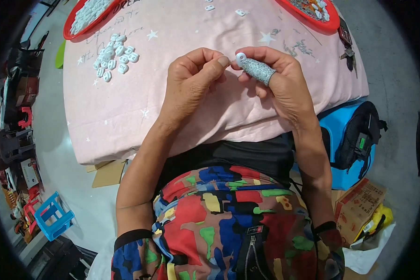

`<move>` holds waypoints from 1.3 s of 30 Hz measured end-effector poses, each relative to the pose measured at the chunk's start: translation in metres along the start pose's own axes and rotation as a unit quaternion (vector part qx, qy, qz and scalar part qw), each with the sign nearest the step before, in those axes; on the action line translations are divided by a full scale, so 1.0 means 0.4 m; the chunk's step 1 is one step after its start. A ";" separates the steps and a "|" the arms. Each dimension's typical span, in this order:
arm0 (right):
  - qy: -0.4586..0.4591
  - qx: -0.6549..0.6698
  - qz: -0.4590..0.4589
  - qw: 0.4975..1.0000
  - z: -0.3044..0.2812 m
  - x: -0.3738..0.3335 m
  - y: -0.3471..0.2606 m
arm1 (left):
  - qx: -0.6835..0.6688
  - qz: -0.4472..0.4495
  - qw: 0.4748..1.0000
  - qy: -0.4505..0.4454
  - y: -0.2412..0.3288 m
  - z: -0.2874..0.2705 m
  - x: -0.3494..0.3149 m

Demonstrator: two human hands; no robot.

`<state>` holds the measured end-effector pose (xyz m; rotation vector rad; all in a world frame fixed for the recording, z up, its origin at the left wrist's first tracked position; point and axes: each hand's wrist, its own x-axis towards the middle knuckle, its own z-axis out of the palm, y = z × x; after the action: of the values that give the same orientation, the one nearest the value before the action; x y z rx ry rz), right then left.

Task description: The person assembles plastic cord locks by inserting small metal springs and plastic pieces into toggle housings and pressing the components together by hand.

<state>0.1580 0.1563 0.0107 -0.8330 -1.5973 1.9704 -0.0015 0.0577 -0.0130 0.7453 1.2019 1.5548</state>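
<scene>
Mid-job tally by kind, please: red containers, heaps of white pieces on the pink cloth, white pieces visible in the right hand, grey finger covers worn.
Red rounded plastic containers: 2
Heap of small white pieces: 1
White holed piece in right hand: 1
Grey speckled finger cover: 1
Total: 5

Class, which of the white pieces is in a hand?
The white piece in the right hand, at the tip of the grey thumb cover; the others lie on the pink cloth or in red trays.
</scene>
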 end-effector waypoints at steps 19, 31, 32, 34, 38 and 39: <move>0.048 -0.011 -0.011 0.999 0.018 -0.028 0.019 | 0.051 0.055 0.997 0.006 -0.010 0.009 -0.011; 0.044 -0.072 -0.100 0.991 0.017 -0.021 0.017 | 0.046 0.041 0.998 -0.014 -0.004 0.003 -0.015; 0.042 -0.075 -0.111 0.990 0.016 -0.022 0.016 | 0.034 0.031 0.999 -0.024 -0.001 0.001 -0.016; 0.043 -0.086 -0.115 0.989 0.012 -0.022 0.024 | 0.030 0.026 0.999 -0.031 -0.002 -0.002 -0.016; 0.039 -0.082 -0.110 0.990 0.017 -0.024 0.018 | 0.030 0.029 0.999 -0.027 -0.006 -0.001 -0.014; 0.039 -0.082 -0.110 0.990 0.017 -0.022 0.021 | 0.030 0.029 0.999 -0.027 -0.006 0.001 -0.014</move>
<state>0.1593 0.1436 0.0047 -0.7500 -1.7428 1.6522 0.0017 0.0524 -0.0146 0.8633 1.2014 1.5422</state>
